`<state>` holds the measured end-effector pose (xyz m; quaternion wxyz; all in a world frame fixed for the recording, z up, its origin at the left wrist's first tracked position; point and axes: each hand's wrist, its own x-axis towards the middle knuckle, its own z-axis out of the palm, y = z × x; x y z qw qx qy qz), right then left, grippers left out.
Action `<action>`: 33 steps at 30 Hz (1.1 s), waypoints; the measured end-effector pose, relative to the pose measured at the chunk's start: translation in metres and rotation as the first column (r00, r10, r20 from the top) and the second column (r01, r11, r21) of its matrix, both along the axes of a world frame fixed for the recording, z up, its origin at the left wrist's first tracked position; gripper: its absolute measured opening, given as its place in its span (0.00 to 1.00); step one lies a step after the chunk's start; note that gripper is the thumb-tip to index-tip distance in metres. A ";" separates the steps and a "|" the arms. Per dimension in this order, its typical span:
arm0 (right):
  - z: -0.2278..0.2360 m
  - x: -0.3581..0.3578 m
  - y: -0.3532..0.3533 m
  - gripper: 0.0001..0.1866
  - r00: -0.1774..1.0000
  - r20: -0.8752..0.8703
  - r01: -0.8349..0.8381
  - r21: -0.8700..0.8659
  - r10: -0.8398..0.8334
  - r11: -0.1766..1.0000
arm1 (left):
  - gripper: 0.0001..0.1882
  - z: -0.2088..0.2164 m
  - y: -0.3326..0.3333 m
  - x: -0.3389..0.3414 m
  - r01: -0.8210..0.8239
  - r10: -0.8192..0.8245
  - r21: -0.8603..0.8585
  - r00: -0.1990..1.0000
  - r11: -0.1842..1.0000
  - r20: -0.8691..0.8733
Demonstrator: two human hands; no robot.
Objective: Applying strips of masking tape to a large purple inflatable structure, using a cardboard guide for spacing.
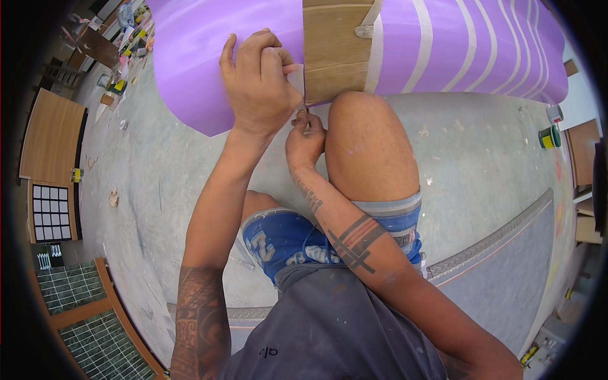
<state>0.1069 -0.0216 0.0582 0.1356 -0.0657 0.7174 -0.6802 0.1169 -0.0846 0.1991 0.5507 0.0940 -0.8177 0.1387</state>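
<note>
A curved sheet with a glossy purple surface (190, 69) lies in front of me, with a bare brown band (335, 57) running across it. At the border between purple and brown, my left hand (263, 82) is bent over the surface, index finger raised. Its thumb and curled fingers pinch a small pale strip (296, 79), which looks like tape or paper. Just below, at the sheet's near edge, my right hand (305, 139) is closed in a pinch beside my knee. Whatever sits between its fingertips is too small to make out.
White tape stripes (418, 44) curve over the purple part at right. A green can (549, 137) stands on the grey floor (468, 145) at far right. Wooden panels (52, 136) and clutter line the left. A grey mat-like panel (500, 272) lies at lower right.
</note>
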 end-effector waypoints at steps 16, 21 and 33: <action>0.002 0.002 -0.001 0.16 1.000 -0.024 -0.005 0.005 0.006 1.000 | 0.14 -0.002 0.005 0.013 0.004 -0.004 -0.006 1.000 1.000 -0.022; -0.002 0.000 -0.002 0.17 1.000 -0.020 -0.001 0.045 0.002 0.999 | 0.11 -0.002 0.001 0.008 -0.003 0.003 -0.005 0.999 1.000 -0.034; -0.002 0.001 -0.002 0.17 1.000 -0.025 0.011 0.013 -0.010 1.000 | 0.11 0.006 -0.005 -0.002 -0.130 0.128 0.046 0.991 0.990 0.031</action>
